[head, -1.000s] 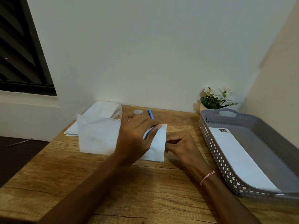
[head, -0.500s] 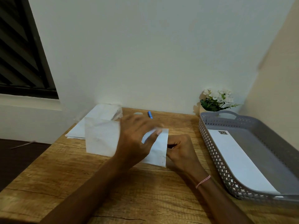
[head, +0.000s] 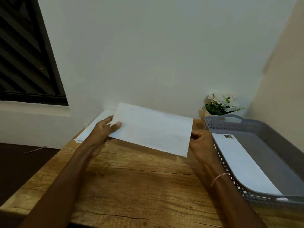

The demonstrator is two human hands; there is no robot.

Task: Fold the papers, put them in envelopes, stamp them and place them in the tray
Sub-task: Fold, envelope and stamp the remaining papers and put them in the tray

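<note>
Two hands hold one white paper sheet (head: 153, 130) above the brown wooden table (head: 131, 180).
The left hand (head: 105, 131) pinches the sheet's nine-o'clock edge, thumb on top; the right hand (head: 199, 140) grips its three-o'clock edge with curled fingers. At three o'clock, a grey perforated plastic tray (head: 209, 125) holds a white envelope (head: 243, 163). At ten o'clock, behind the left hand, lies a stack of white papers (head: 88, 132); white flowers (head: 222, 102) stand at one o'clock.
</note>
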